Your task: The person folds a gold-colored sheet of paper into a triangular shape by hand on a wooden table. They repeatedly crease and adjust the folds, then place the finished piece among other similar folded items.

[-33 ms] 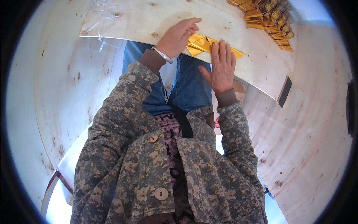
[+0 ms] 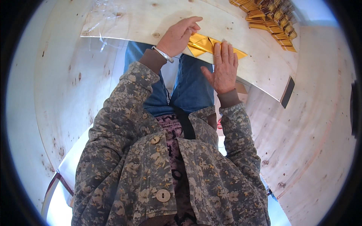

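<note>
head view shows both bare hands at a strip of shiny gold foil (image 2: 201,42), which lies on a pale wooden board (image 2: 211,19) between the left hand (image 2: 174,40) and the fingers of the right hand (image 2: 225,73). the right hand is spread flat, palm down: its fingers lie together across the foil, the thumb stands apart toward the left hand, and nothing is clamped. a pointed tip of foil sticks out just past its outer side. the left hand is half curled beside the foil's other end, one finger reaching forward; whether its curled fingers or underside pinch the foil is hidden, so i cannot tell. between the hands the foil shows slanting creases and overlapping layers, and one corner reaches toward the board's near edge.

the step in hand looks like folding the foil, with the right hand seemingly steadying or pressing it while the left hand works at its end. the next move would likely call for keeping the right fingers firm so that the layers do not slip, and for lining up the edge by the left hand before a crease is pressed.

beyond the right hand, farther from the body, sit rows of bundled golden pieces (image 2: 271,22); outward of the left hand lies crumpled clear plastic (image 2: 102,19). a silvery bracelet (image 2: 163,54) rings the left wrist.
</note>
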`<state>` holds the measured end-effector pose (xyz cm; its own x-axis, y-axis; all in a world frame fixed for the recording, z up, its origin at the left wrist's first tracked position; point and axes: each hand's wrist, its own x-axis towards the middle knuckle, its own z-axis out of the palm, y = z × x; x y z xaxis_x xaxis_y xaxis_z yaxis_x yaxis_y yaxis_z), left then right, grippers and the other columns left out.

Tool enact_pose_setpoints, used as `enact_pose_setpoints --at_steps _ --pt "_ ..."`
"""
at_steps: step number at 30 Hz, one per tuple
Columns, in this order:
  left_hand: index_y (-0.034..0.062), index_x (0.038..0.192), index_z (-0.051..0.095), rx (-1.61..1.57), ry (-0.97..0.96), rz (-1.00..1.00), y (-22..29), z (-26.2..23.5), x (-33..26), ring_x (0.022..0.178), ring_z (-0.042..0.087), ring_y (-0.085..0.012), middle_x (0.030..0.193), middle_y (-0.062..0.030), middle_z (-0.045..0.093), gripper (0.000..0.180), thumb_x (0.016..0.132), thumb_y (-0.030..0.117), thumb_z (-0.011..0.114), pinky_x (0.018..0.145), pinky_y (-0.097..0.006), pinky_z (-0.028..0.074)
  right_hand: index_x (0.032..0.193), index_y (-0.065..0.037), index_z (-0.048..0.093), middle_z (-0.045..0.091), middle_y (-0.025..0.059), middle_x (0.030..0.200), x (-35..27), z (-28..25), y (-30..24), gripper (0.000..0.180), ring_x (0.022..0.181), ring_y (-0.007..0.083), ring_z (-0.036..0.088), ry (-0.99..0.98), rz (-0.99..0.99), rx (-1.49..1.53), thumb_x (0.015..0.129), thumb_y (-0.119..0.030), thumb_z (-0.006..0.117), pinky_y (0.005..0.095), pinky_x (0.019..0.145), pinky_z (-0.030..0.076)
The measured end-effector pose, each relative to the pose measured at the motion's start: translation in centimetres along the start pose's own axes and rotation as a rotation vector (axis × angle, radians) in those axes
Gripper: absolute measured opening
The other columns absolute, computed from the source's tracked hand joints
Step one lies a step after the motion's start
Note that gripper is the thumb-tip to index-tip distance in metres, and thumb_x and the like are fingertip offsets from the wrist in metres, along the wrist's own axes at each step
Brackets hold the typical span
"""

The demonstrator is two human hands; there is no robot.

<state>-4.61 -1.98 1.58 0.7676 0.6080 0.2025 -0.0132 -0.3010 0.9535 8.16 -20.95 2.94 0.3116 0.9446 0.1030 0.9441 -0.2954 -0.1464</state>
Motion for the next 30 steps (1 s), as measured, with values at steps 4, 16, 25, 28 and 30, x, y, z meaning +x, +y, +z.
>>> enact_pose_setpoints --at_steps 4,16,25,28,30 --pt "0.0075 0.136 0.056 0.135 0.057 0.064 0.8 -0.9 0.1 0.105 0.065 -0.0262 0.111 -0.0141 0.066 0.041 0.097 0.002 0.049 0.095 -0.033 0.051 0.155 -0.005 0.032 0.029 0.0197 0.161 0.0 0.2 0.0 0.099 0.149 0.0384 0.026 0.013 -0.008 -0.012 0.075 -0.036 0.081 0.0521 0.12 0.02" --pt "0.0097 0.153 0.038 0.644 -0.078 0.309 4.2 8.5 -6.3 0.144 0.038 -0.0326 0.155 -0.0222 0.038 0.081 0.087 0.05 0.064 0.118 -0.058 0.021 0.156 -0.01 0.033 0.028 0.0139 0.163 -0.3 2.5 1.6 0.071 0.151 0.0347 0.024 0.102 -0.051 -0.078 0.095 -0.038 0.054 0.0494 0.121 0.02" --pt "0.0076 0.155 0.034 0.843 -0.073 0.11 3.8 7.6 -6.8 0.147 0.034 -0.0335 0.157 -0.0217 0.037 0.094 0.085 0.064 0.062 0.121 -0.057 0.015 0.157 -0.008 0.03 0.028 0.0159 0.162 -0.4 1.9 1.5 0.089 0.15 0.0369 0.026 0.079 -0.066 -0.036 0.083 -0.034 0.072 0.051 0.12 0.021" --pt "0.0059 0.155 0.033 0.89 -0.058 0.098 3.4 5.6 -7.3 0.147 0.034 -0.031 0.157 -0.0194 0.038 0.095 0.086 0.065 0.06 0.121 -0.055 0.016 0.157 -0.006 0.029 0.029 0.0182 0.162 -0.4 1.3 1.2 0.096 0.15 0.0379 0.026 0.065 -0.068 -0.024 0.077 -0.03 0.078 0.0513 0.12 0.021" --pt "0.005 0.155 0.032 0.914 -0.04 0.101 3.0 4.3 -7.7 0.147 0.034 -0.0291 0.158 -0.0178 0.038 0.096 0.087 0.066 0.06 0.122 -0.054 0.017 0.157 -0.005 0.03 0.029 0.0191 0.162 -0.3 1.1 0.9 0.098 0.149 0.0381 0.026 0.055 -0.062 -0.029 0.076 -0.029 0.079 0.0515 0.12 0.022"
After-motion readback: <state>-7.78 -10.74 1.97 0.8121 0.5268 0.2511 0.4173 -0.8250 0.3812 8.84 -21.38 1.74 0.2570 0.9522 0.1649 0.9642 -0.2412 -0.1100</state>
